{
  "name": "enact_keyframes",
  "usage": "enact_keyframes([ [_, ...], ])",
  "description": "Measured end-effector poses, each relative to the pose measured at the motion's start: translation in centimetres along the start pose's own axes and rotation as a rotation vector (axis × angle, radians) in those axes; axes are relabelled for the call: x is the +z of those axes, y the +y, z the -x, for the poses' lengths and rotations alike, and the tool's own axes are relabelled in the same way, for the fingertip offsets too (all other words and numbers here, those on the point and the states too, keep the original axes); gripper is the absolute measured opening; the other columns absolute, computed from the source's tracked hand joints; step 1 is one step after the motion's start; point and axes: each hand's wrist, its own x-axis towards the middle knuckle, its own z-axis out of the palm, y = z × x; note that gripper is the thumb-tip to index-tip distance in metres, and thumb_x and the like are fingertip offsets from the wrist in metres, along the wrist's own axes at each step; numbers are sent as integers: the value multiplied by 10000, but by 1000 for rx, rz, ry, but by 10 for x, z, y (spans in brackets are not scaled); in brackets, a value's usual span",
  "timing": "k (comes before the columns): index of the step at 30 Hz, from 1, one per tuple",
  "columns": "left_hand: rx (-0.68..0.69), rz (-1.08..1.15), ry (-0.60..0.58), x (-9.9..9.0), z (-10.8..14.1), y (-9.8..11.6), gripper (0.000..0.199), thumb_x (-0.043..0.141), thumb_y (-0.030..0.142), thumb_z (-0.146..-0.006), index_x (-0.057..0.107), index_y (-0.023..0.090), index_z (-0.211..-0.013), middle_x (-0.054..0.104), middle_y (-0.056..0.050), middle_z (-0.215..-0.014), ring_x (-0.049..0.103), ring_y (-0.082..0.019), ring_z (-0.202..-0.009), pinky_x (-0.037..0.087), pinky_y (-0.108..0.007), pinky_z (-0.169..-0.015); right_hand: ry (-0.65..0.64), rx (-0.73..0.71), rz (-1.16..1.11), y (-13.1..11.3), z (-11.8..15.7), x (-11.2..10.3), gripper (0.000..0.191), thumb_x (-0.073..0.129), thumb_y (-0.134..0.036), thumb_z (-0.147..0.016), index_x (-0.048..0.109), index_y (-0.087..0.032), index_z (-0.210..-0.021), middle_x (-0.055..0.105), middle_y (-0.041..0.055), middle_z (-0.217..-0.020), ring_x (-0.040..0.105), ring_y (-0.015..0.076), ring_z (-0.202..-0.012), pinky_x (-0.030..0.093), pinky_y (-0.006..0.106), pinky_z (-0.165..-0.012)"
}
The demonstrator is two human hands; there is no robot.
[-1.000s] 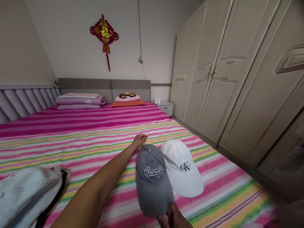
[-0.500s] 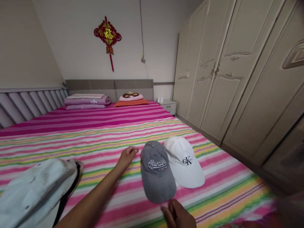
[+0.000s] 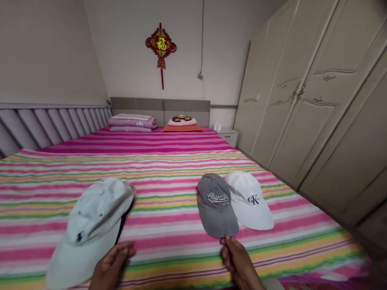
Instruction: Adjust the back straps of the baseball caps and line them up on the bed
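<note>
A grey cap [image 3: 217, 205] with "Always" lettering lies on the striped bed, partly over a white cap [image 3: 252, 205] marked "CK". My right hand [image 3: 237, 257] pinches the front edge of the grey cap's brim between thumb and finger. On the left lies a pale cap [image 3: 93, 213] with a small dark emblem, and a dark-edged cap shows partly beneath it. Beside its brim is my left hand [image 3: 111, 264], fingers apart and slightly curled, holding nothing.
Folded purple bedding [image 3: 131, 124] and a pink pillow on an orange cloth [image 3: 183, 128] sit by the headboard [image 3: 137, 105]. A small nightstand [image 3: 228, 136] stands beyond the bed, with a tall wardrobe [image 3: 290, 104] along the right.
My left hand has moved from beside the grey cap back to the pale cap. My right hand now touches the grey brim. The view has turned left, showing more of the pale cap.
</note>
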Motion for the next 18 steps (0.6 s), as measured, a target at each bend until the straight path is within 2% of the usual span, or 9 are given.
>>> enact_keyframes([
  [3,-61,103,-27,-23,-3,-2,395,733,405,-397,636,202,-722,687,-33,-643,646,-250,-700,526,-296,-577,-8,-35,-12,2,0,0,426,636,-533,-586,486,-144,-674,470,-72,-372,300,17,-262,112,127,-299],
  [6,-141,147,-12,-38,1,1,435,741,390,-417,621,190,-785,684,-31,-625,648,-220,-667,523,-266,-585,17,-65,5,4,0,1,436,650,-535,-577,485,-141,-664,469,-74,-373,292,12,-265,119,125,-294],
  [12,-230,259,38,-51,18,7,472,727,349,-466,578,158,-870,670,-34,-609,644,-208,-610,525,-267,-574,84,-110,8,3,-1,6,458,670,-546,-536,475,-148,-650,469,-79,-387,285,7,-292,151,123,-295],
  [18,-211,380,121,-62,26,20,379,645,231,-575,548,160,-935,670,-60,-649,650,-219,-636,533,-316,-594,104,-85,46,4,10,9,441,641,-563,-561,474,-161,-635,457,-83,-379,302,16,-289,156,129,-299],
])
